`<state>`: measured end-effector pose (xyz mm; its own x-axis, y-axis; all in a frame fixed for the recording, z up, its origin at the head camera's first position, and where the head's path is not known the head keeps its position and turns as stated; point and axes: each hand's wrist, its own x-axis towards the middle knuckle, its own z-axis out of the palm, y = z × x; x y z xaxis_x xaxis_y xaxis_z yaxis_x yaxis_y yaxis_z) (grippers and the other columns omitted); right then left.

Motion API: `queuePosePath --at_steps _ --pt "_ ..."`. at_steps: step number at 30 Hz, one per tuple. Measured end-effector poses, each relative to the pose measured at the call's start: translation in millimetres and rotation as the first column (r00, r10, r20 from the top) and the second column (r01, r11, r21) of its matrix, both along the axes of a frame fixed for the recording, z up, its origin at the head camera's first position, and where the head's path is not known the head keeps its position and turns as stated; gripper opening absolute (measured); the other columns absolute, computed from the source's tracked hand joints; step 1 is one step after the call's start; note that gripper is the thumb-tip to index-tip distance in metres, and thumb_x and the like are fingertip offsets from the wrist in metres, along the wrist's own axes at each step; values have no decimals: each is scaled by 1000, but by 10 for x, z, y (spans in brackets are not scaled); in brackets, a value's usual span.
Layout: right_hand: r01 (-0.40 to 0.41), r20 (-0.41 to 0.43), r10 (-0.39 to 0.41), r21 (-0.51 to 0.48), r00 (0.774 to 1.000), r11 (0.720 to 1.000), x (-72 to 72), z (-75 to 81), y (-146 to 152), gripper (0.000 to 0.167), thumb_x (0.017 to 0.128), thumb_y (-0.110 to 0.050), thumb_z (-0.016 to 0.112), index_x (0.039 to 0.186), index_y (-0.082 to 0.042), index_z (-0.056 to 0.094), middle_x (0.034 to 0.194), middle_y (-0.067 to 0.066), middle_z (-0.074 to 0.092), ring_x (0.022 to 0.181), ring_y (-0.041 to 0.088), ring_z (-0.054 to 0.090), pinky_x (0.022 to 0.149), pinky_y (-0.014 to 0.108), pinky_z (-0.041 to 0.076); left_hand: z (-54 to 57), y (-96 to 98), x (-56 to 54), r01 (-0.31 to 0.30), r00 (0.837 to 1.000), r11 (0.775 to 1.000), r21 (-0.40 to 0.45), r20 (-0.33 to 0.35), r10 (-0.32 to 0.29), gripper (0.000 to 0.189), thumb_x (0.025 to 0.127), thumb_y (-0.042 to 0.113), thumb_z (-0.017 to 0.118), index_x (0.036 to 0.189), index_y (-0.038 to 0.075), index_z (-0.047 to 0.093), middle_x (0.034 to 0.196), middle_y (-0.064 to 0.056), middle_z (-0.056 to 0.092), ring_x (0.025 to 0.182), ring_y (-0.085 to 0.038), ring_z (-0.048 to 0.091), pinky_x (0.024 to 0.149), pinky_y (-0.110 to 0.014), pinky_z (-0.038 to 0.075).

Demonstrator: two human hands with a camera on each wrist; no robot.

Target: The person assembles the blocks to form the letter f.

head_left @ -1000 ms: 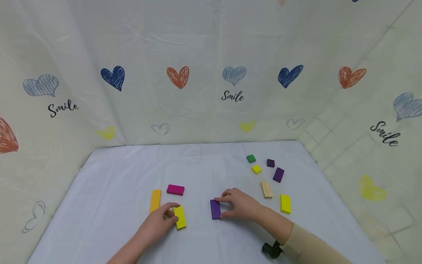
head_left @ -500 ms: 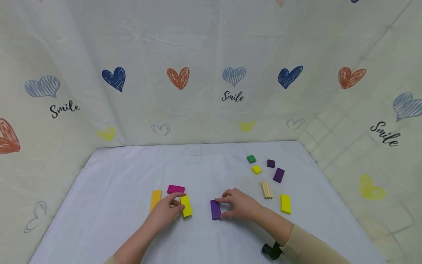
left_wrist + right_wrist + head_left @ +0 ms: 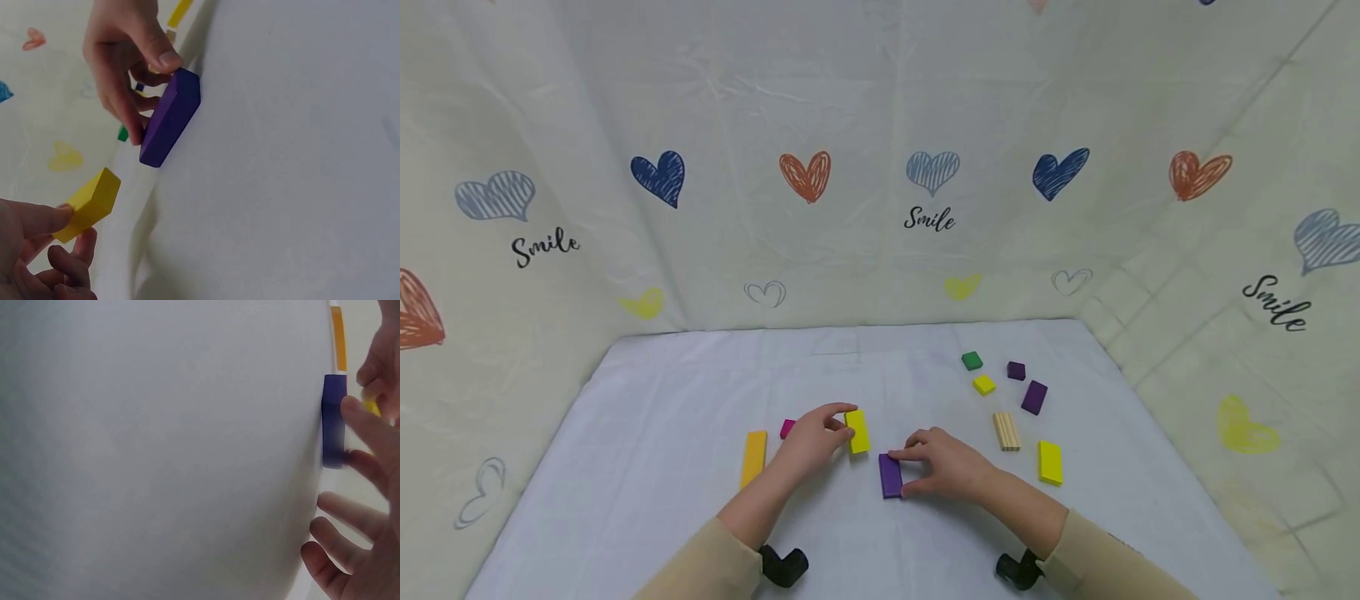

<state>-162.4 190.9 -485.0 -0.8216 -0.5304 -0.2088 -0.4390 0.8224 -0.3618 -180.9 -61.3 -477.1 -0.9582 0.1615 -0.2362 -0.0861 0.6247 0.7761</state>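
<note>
My left hand pinches a yellow block between thumb and fingers. In the left wrist view that yellow block is held tilted, off to one side of the purple block. My right hand pinches the purple block by its two ends, thumb at the near end and a finger at the far one. The purple block lies on the white cloth in the right wrist view. A magenta block is mostly hidden behind my left hand.
An orange block lies left of my left forearm. To the right are natural wood sticks, a yellow block and a dark purple block. Farther back sit small green, yellow and dark purple pieces.
My left hand has carried the yellow block right and away from me, from near the orange block to beyond the purple block's left side. It now covers most of the magenta block. My right hand stays put.
</note>
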Motion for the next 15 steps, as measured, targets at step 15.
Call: queuePosePath --at_steps 15 --pt "-15 -19 15 -22 1000 1000 0 12 13 55 79 -53 78 131 -40 65 116 -7 62 102 14 52 86 32 52 -131 278 -247 44 999 999 -27 -18 -44 36 92 25 71 128 29 66 101 -1 65 90 -19 59 84 -39 54"
